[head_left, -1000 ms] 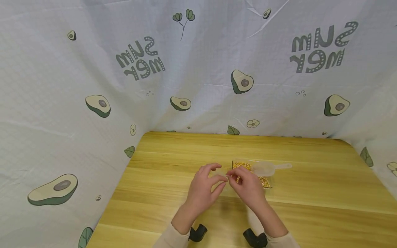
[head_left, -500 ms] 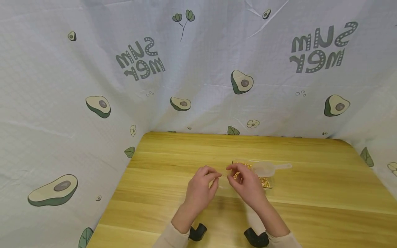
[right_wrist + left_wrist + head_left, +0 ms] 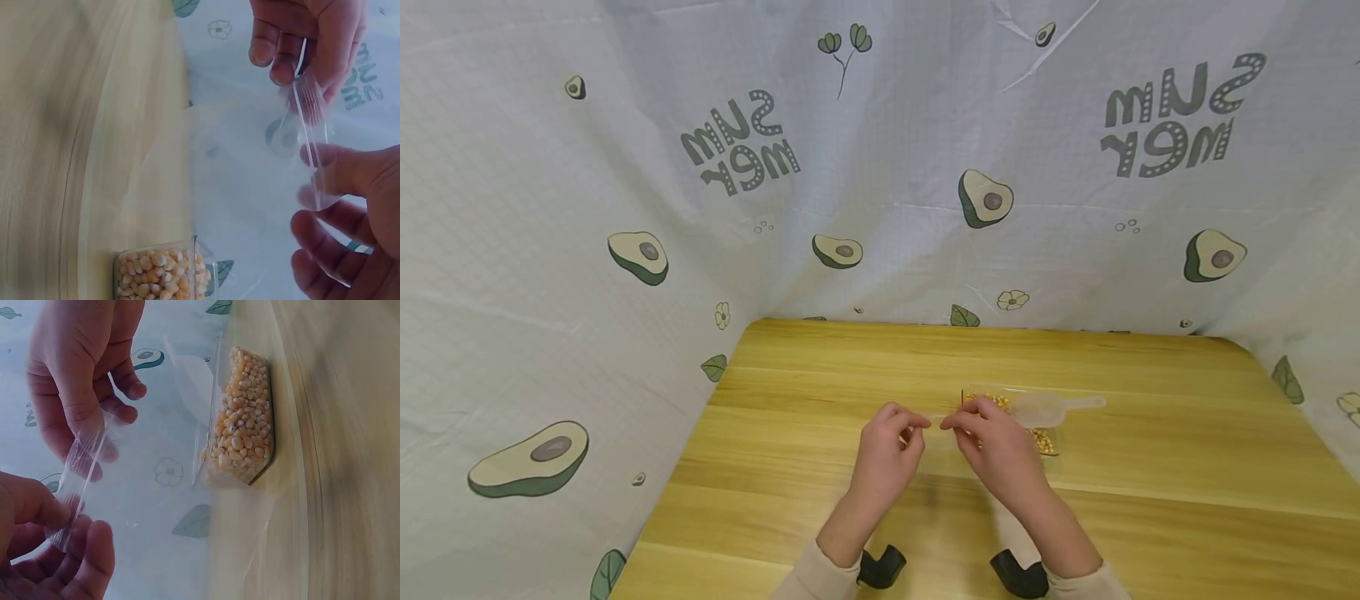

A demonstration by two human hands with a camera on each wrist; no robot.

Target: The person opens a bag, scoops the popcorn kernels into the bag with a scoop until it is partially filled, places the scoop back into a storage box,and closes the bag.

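Observation:
My left hand point(image 3: 886, 454) and right hand point(image 3: 1002, 454) are raised close together over the table. Between them they hold a clear zip bag point(image 3: 84, 465) by its ribbed top strip, each pinching one side with thumb and fingers. The film hangs below and is hard to make out in the head view. Whether its mouth is parted cannot be told. Just beyond the right hand stands a clear box point(image 3: 219, 375) of yellow corn kernels point(image 3: 247, 412). A translucent scoop point(image 3: 1039, 408) lies on the box, its handle pointing right.
The wooden table point(image 3: 790, 433) reaches back to a white curtain point(image 3: 895, 167) printed with avocados, which also hangs at both sides. A black bent piece point(image 3: 882, 567) sits by the left wrist, and a similar black piece point(image 3: 1019, 575) by the right.
The left hand's fingers have drawn in from a spread pose to a pinch. The hands parted slightly, then came a little closer again. Box and scoop have stayed put.

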